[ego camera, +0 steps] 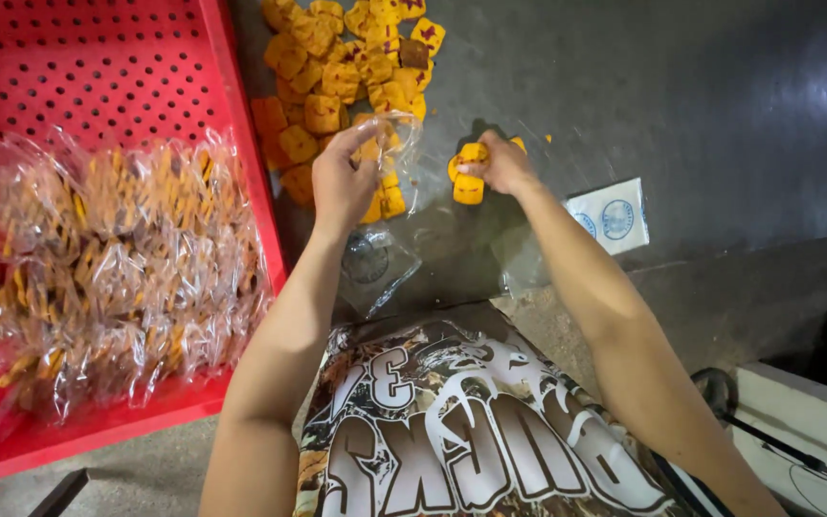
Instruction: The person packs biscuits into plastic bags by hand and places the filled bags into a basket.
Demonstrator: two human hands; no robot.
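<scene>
Two hands, left hand holding clear bag, right hand gripping orange-yellow biscuits

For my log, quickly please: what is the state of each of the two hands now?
Left hand: closed, pinching the mouth of a clear plastic bag with yellow snacks inside.
Right hand: closed on a few yellow snack pieces.
</scene>
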